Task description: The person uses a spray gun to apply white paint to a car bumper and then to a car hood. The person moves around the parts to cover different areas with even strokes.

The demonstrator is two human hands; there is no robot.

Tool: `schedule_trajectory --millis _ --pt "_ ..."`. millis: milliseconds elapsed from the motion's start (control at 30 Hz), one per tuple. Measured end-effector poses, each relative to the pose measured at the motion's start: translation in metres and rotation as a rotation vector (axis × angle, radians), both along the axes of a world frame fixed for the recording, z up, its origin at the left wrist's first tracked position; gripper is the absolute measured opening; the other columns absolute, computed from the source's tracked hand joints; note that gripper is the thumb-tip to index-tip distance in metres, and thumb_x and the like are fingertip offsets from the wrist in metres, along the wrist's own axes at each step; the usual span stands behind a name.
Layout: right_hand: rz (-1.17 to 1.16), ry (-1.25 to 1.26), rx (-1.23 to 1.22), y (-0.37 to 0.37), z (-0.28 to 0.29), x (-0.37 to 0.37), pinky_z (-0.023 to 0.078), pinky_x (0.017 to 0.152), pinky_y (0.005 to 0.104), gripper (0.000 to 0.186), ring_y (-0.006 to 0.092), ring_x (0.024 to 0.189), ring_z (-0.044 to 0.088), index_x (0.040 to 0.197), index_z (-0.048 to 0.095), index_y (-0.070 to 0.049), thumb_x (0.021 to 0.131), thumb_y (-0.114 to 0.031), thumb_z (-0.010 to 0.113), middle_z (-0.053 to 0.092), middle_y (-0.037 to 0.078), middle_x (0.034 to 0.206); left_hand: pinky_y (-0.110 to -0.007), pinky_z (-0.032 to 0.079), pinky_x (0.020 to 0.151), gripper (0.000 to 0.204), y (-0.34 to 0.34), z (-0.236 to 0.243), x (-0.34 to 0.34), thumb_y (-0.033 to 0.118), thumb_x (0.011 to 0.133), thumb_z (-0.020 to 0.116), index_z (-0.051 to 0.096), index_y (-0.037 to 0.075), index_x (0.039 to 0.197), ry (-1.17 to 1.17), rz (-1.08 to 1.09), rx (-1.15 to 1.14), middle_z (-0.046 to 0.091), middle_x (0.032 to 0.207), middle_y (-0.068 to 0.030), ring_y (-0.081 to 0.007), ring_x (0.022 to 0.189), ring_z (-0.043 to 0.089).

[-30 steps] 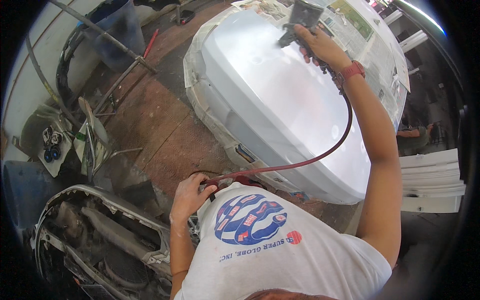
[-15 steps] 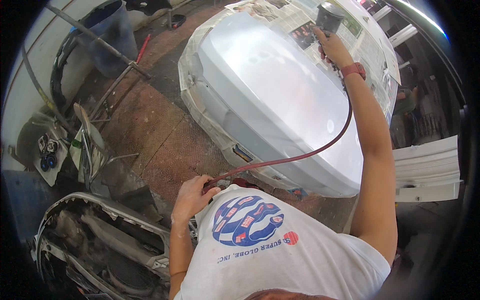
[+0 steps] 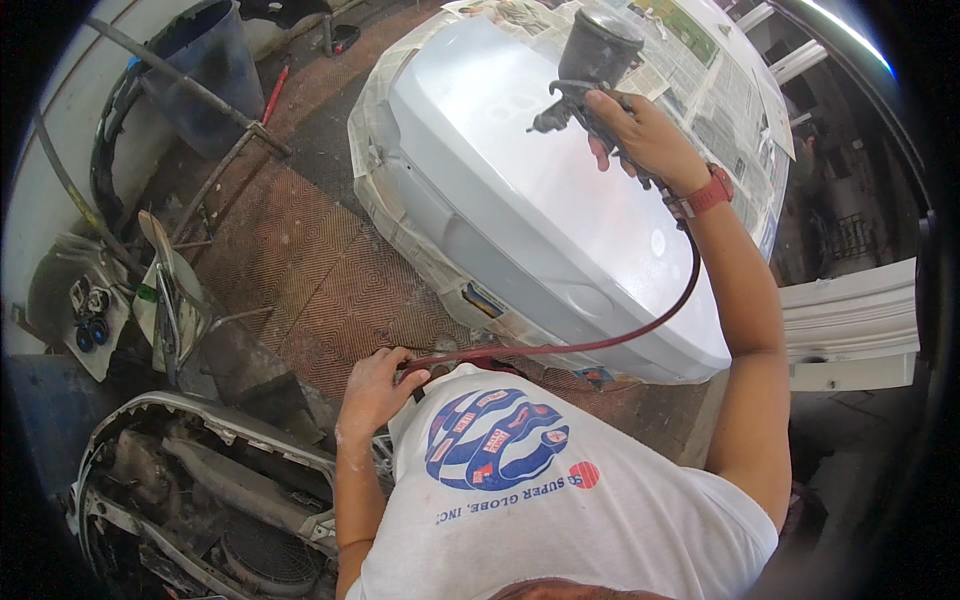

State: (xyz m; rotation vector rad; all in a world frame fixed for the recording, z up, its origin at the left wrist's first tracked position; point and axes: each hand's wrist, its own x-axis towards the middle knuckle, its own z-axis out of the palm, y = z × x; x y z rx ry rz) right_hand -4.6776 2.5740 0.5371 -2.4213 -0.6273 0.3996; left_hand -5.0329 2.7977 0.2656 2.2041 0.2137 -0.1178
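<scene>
In my right hand (image 3: 655,145) is a dark spray gun (image 3: 598,52) with a cup on top. My fingers are wrapped round its handle, and its nozzle points left over a glossy silver-white car panel (image 3: 490,190). From the gun's handle a dark red air hose (image 3: 600,342) curves down and back across the front of my shirt. My left hand (image 3: 376,396) is closed on that hose near my waist; its fingertips are partly hidden. Newspaper masking (image 3: 700,105) surrounds the panel's edges.
At lower left lies an open car front frame (image 3: 215,490). Farther up the left side are a metal stand (image 3: 205,95), a blue bin (image 3: 215,90) and a tray with small parts (image 3: 92,315). Patterned reddish matting (image 3: 330,270) covers the floor. White ribbed panels (image 3: 850,310) stand at right.
My right hand has brought the spray gun nearer and to the left, from the panel's far right edge to above its surface. The hose has sagged lower. My left hand stays by my waist.
</scene>
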Motion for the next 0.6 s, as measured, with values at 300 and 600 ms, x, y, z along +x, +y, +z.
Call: schedule_trajectory --millis 300,600 --pt "-0.31 -0.179 0.036 -0.074 -0.015 0.088 0.045 0.042 0.0269 0.061 0.0117 0.05 0.061 0.1 0.07 -0.004 0.108 -0.063 0.056 0.063 0.002 0.068 -0.047 0.055 0.077 0.039 -0.004 0.001 0.01 0.038 0.095 0.079 0.073 0.003 0.111 -0.015 -0.072 -0.059 0.072 0.097 -0.017 -0.036 0.082 0.071" --pt "-0.462 -0.359 -0.07 -0.113 -0.007 0.088 0.044 0.043 0.0314 0.065 0.0139 0.049 0.058 0.106 0.074 -0.004 0.106 -0.067 0.057 0.063 0.003 0.066 -0.049 0.052 0.085 0.036 -0.007 0.007 0.02 0.04 0.095 0.076 0.074 0.006 0.106 -0.013 -0.14 -0.155 0.072 0.092 -0.0155 -0.0366 0.09 0.069"
